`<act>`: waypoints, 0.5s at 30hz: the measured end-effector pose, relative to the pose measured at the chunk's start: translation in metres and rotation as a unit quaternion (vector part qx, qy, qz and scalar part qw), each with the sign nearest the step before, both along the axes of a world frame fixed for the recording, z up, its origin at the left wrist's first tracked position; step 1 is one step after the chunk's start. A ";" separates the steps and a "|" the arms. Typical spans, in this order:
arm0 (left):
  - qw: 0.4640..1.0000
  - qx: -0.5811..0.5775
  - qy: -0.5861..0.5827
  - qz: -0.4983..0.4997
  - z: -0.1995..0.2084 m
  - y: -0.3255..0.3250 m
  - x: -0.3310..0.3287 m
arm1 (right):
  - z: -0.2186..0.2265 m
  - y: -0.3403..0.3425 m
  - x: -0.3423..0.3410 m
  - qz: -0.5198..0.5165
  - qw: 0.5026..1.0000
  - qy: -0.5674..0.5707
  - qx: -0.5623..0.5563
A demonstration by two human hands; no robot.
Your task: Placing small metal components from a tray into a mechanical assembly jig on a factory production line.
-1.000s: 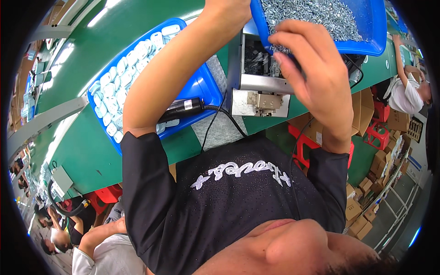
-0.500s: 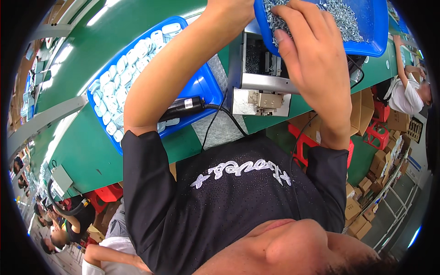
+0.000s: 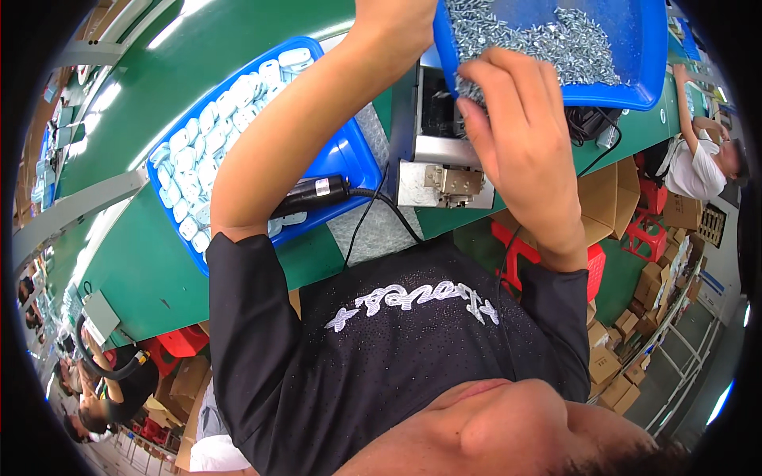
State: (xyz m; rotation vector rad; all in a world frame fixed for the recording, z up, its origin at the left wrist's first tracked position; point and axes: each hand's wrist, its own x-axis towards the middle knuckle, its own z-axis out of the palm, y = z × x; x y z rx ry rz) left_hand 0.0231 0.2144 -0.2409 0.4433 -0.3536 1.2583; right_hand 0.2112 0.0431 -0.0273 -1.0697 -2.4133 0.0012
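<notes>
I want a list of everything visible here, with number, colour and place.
Upper tray: one, blue, upper right
Screws: many, silvery, in upper tray
Left tray: one, blue, on table
Plastic pieces: many, whitish, in left tray
Cylindrical tool: one, black, at left tray
Cables: several, black, near machine
Machine: one, grey, partly hidden by upper tray
Metal block: one, silvery, before machine
Table: one, green, under left tray
Metal bars: two or more, grey, left
Stools: several, red, both sides
Cardboard boxes: many, brown, mostly right
Co-workers: several, mixed clothing, both edges
Shirt: one, black, centre
Left forearm: one, bare, across left tray; hand beyond top edge
Right hand: one, bare, at screws
</notes>
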 end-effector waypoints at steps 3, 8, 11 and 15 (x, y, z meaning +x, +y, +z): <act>1.000 0.025 -0.015 -0.003 0.001 0.005 -0.001 | 0.004 -0.002 0.002 0.043 0.998 0.016 -0.035; 0.998 0.052 -0.028 -0.002 -0.007 0.007 -0.011 | 0.004 0.001 0.000 0.040 0.999 0.021 -0.018; 0.997 0.067 -0.033 -0.001 -0.011 0.009 -0.018 | 0.003 0.009 0.010 0.044 0.997 0.057 0.012; 0.995 0.090 -0.043 -0.002 -0.015 0.010 -0.020 | 0.009 0.020 0.022 0.017 0.995 0.061 0.073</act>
